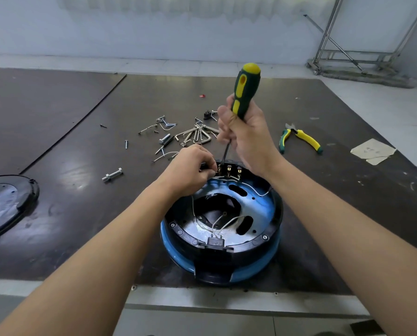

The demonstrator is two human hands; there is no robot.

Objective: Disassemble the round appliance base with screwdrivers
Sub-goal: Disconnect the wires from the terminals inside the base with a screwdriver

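The round appliance base [263, 202], blue with a black rim, lies open side up near the table's front edge, white wires running across its inside. My right hand [248, 137] grips a green and yellow screwdriver [245, 90] held upright, its black shaft [226, 151] pointing down at the terminal block [231, 170] on the base's far rim. My left hand [192, 168] pinches a wire or small part at the left end of that block; the fingertips hide what exactly is held.
A black round cover [6, 204] lies at the left edge. Loose screws, bolts and hex keys [192, 135] are scattered behind the base, a large bolt [112, 175] to the left. Green and yellow pliers [299, 139] and a paper scrap [372, 151] lie on the right.
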